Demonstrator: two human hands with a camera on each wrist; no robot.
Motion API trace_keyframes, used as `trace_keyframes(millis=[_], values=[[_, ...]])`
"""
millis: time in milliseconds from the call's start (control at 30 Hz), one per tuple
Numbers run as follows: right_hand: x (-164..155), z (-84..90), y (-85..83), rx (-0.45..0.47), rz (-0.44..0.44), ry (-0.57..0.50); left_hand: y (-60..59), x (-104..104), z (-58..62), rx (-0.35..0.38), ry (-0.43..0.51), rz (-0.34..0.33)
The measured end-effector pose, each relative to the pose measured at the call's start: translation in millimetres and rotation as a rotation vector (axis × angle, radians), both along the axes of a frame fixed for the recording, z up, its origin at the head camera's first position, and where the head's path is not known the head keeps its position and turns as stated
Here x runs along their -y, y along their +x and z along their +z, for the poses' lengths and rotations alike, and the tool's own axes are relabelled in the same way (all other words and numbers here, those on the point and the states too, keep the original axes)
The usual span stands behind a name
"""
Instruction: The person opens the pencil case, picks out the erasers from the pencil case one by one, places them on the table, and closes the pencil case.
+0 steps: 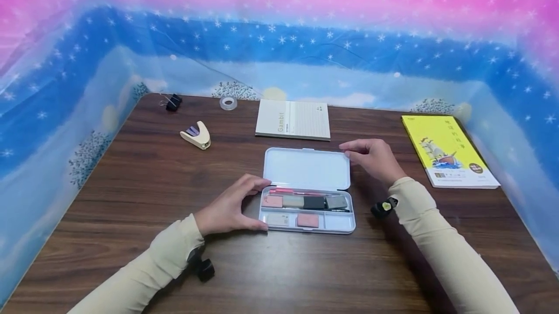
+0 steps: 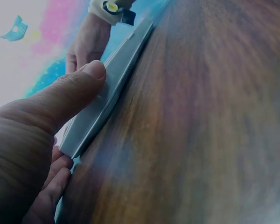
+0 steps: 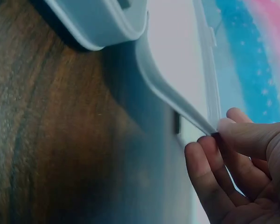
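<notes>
A white pencil case (image 1: 330,230) lies on the table with its lid (image 1: 305,168) raised on the far side. My left hand (image 1: 229,205) holds the case's left end, thumb at the front corner and fingers toward the back. In the left wrist view the thumb (image 2: 70,95) lies along the front wall. With thumb and fingertips, my right hand (image 1: 371,156) pinches the lid's far right corner, as the right wrist view shows too. Inside the case are a pink pen (image 1: 281,191), a pink eraser (image 1: 307,220), a white eraser (image 1: 277,219) and several other small blocks.
Behind the lid lies a Gambit notebook (image 1: 292,120). A yellow book (image 1: 450,151) is at the right. Toward the back left are a cream stapler-like tool (image 1: 197,137), a tape roll (image 1: 228,103) and a black binder clip (image 1: 173,103). Patterned cloth (image 1: 262,37) walls the table.
</notes>
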State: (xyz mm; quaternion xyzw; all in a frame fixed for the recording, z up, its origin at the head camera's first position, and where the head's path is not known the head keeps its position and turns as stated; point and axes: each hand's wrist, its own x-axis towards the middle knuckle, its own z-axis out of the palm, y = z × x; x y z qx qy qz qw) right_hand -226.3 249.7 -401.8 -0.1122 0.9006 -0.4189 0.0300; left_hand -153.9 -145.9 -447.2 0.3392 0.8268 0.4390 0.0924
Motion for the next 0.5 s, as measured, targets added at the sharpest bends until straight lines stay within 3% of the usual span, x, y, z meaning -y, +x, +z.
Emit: trace_keyframes(millis=[233, 500], values=[[-9, -13.5, -8.3, 0.121, -0.017, -0.045, -3.0, -3, 2.5, 0.045, -0.012, -0.001], [0, -23.3, -12.2, 0.091, -0.006, 0.013, 0.4, 1, 2.2, 0.041, -0.007, 0.006]])
